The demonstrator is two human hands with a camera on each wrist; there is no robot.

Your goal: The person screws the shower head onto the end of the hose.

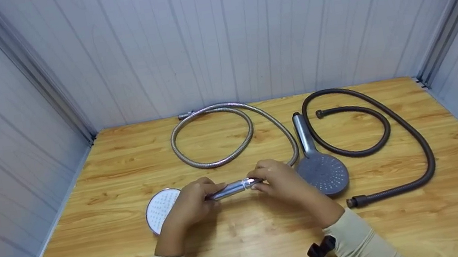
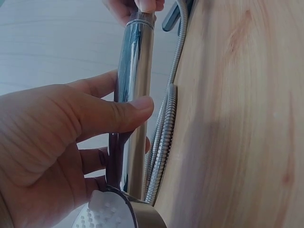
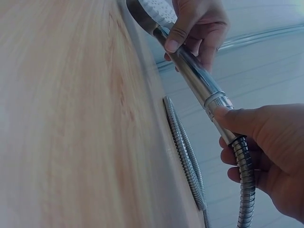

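My left hand (image 1: 192,202) grips the chrome handle of a shower head (image 1: 162,209) whose round white spray face points up at the left. Thumb and fingers wrap the handle, as the left wrist view shows. At the handle's other end, my right hand (image 1: 277,180) pinches the metal end nut (image 3: 222,118) of a silver shower hose (image 1: 234,159). In the right wrist view that nut sits right against the handle end, in line with it. From there the ribbed hose runs down past the right palm and lies looped on the table behind the hands.
A second shower head (image 1: 322,173), grey-faced with a chrome handle, lies just right of my right hand. Beyond it a dark grey hose (image 1: 424,148) curls across the right side of the wooden table (image 1: 106,253). Pale panel walls (image 1: 215,38) enclose the back and sides.
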